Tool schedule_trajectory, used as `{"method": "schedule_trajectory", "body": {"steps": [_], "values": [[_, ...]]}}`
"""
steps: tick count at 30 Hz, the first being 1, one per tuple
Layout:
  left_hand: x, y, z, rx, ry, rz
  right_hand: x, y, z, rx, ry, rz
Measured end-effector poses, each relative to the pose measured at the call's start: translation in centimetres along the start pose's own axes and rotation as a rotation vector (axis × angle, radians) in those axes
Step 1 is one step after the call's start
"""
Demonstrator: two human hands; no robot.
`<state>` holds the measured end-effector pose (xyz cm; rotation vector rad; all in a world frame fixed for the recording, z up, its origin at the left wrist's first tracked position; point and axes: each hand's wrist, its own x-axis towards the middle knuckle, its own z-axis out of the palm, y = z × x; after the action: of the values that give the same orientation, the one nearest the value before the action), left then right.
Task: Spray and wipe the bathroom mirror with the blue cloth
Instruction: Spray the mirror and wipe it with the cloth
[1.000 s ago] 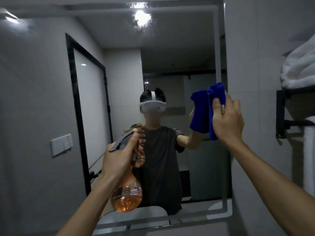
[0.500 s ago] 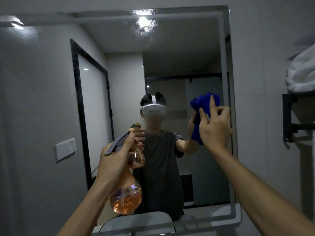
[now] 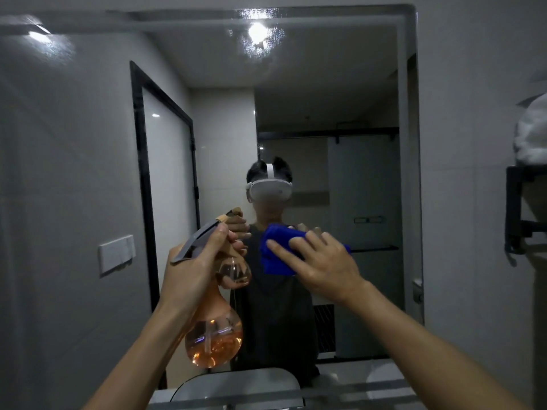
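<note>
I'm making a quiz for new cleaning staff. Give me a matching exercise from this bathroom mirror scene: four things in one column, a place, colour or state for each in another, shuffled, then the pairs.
Things
1. spray bottle
2. blue cloth
3. mirror
4. white towels

Descriptions
A. pressed flat against the glass by the right hand
B. on the black rack at the far right
C. held by its neck in the left hand, orange liquid inside
D. droplets around the reflected ceiling light

Pairs: 1-C, 2-A, 3-D, 4-B
</note>
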<state>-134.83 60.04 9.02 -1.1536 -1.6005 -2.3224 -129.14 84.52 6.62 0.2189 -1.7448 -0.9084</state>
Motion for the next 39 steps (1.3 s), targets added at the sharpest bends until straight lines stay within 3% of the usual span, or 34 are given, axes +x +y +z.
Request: {"method": "schedule_trajectory", "body": {"steps": [2, 6, 10, 13, 19, 21, 23, 25, 29, 33, 36, 39], "values": [[0.1, 0.0, 0.2, -0.041, 0.000, -0.028, 0.1, 3.6, -0.1, -0.051, 0.033, 0.128], [0.3, 0.0, 0.4, -0.085, -0.024, -0.050, 2.4, 12.0, -1.3, -0.129, 0.059, 0.596], [1.0, -0.1, -0.5, 0.002, 0.018, 0.010, 7.3, 13.6, -1.8, -0.050, 0.068, 1.025], [1.1, 0.0, -0.8, 0.022, 0.029, 0.006, 10.5, 9.9, -1.4, -0.020, 0.066, 0.946], [0.5, -0.7, -1.7, 0.045, 0.063, -0.043, 7.1, -1.3, 0.3, 0.087, 0.013, 0.241], [0.3, -0.6, -1.5, 0.039, 0.056, -0.057, 4.2, -3.0, 0.4, 0.102, -0.031, 0.024], [0.2, -0.5, -1.2, 0.040, 0.056, -0.044, 2.4, -1.9, 0.3, 0.078, -0.056, -0.076], [0.1, -0.4, -1.0, 0.020, 0.062, -0.039, 1.8, 0.8, 0.1, 0.025, -0.032, 0.037], [0.5, 0.1, -0.7, -0.021, 0.053, -0.049, 2.3, 9.4, -1.9, -0.053, -0.001, 0.612], [1.0, -0.1, -0.6, 0.002, 0.059, -0.053, 4.5, 14.5, -3.3, -0.004, 0.016, 0.963], [1.1, -0.3, -0.5, 0.003, 0.049, -0.070, 6.5, 14.0, -2.9, 0.010, 0.066, 1.081], [1.2, -0.2, -0.7, 0.007, 0.046, -0.058, 8.5, 11.1, -2.4, 0.017, 0.077, 1.003]]}}
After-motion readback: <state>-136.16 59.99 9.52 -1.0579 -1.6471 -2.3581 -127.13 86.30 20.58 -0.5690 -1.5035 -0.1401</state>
